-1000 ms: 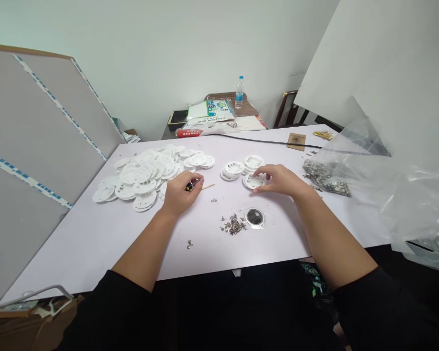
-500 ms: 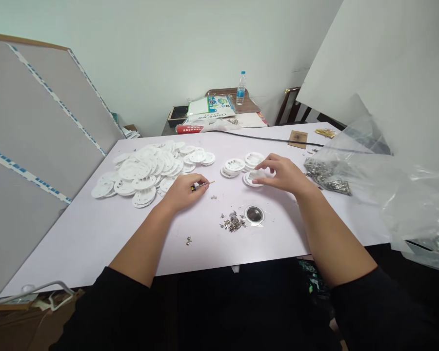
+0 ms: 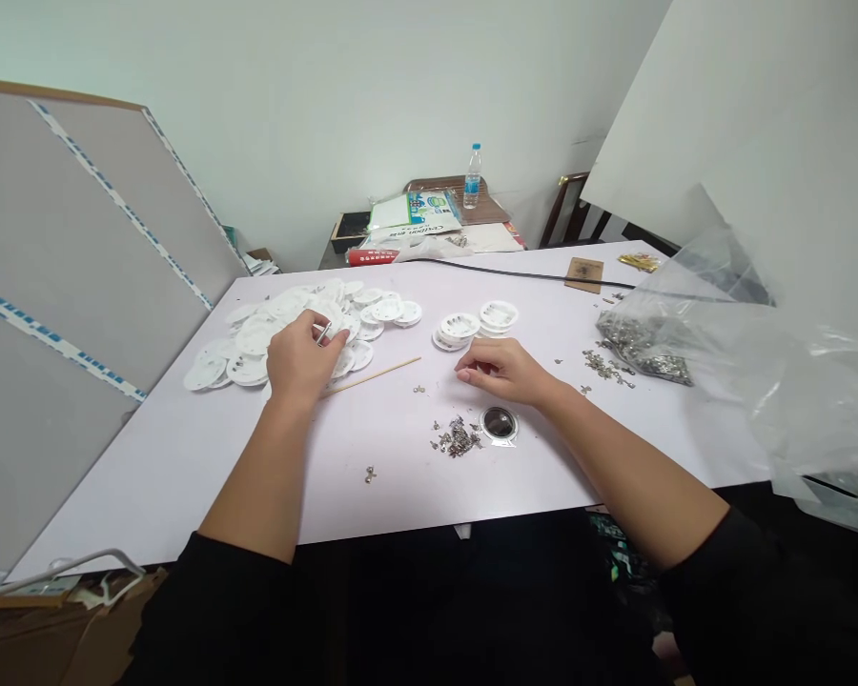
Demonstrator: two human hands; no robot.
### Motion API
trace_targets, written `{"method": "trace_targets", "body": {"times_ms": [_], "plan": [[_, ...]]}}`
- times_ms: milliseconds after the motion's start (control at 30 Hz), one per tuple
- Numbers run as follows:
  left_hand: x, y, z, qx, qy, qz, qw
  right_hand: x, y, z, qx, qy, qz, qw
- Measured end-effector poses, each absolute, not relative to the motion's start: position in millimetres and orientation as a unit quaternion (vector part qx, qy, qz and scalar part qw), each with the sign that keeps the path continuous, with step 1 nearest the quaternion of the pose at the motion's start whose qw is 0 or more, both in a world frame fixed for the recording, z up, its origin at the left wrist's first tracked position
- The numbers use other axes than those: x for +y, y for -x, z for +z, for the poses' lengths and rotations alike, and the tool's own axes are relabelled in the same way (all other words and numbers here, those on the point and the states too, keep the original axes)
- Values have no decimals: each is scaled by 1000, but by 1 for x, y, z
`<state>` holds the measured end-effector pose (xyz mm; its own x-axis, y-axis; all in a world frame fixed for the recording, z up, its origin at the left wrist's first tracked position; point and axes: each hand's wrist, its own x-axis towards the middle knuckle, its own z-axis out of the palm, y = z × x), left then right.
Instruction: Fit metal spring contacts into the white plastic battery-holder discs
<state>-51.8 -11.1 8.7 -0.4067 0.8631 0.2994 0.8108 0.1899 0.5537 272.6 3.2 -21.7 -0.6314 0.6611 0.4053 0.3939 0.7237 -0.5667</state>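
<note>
My left hand is closed around a slim silver rod-like tool, over the near right side of a heap of white slotted discs. A thin wooden stick lies on the table just right of that wrist. My right hand hovers low or rests in front of two small disc stacks, fingers curled and tips close together; anything between them is hidden. Nearer me lies a pile of small metal screw-like parts, beside a round dark piece in clear film.
A clear plastic bag of metal parts lies at the right, with loose parts before it. A black cable crosses the back. Behind the table stands a water bottle. A tall panel borders the left.
My left hand has moved left onto the disc heap, and the wooden stick now shows at full length on the table. My right hand has come nearer me, off the disc it touched.
</note>
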Motion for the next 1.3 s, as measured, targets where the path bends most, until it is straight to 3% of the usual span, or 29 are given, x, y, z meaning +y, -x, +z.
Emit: {"method": "trace_targets", "body": {"times_ms": [700,1300], "plan": [[-9,68,19,862,-421,281,39,5,-272,-24,-881,251,165,366],[-11,82,26,886,-401,224,58,5,-272,-23,-881,252,167,364]]}}
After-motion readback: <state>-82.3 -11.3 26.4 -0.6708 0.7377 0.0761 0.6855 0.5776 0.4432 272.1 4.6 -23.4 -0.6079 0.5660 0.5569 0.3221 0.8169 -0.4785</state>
